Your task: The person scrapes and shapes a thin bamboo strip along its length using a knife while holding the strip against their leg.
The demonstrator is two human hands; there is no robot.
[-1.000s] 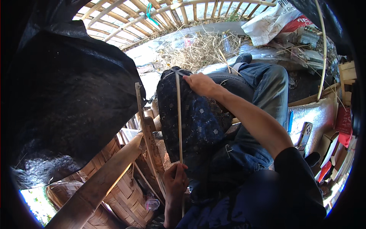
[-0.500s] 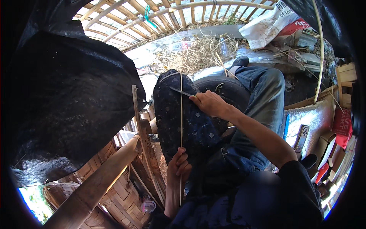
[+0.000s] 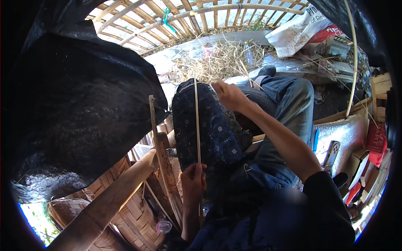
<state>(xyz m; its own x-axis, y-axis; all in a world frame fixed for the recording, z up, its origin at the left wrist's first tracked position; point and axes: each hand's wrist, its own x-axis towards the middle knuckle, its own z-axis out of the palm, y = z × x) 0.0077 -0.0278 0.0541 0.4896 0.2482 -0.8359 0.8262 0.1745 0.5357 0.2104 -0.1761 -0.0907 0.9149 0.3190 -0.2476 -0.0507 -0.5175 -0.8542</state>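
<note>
The long pale strip (image 3: 197,121) runs up and down the middle of the frame, lying over a dark blue cloth with light shapes (image 3: 220,134). The left grip (image 3: 193,176), low in the middle of the frame, is closed around the strip, and a bit of the strip seems to poke out below it. The right grip (image 3: 230,96), just right of the strip's top end, is curled tight on what looks like a small blade (image 3: 213,87), seen almost edge-on and too blurry to be sure. The 2 grips are well apart. The strip looks like bamboo or cane, so it should be very light, dry and a bit smooth. It should be stiff but springy: it would bend in a soft curve, yet a hard, sharp bend could crack or split it. Its thin edges might be scratchy, so the best hold is a pinch on the flat sides, with the thumb on 1 face and the fingers on the other. Low down, where the left grip is, looks like a good spot, since it leaves the long upper part free.
</note>
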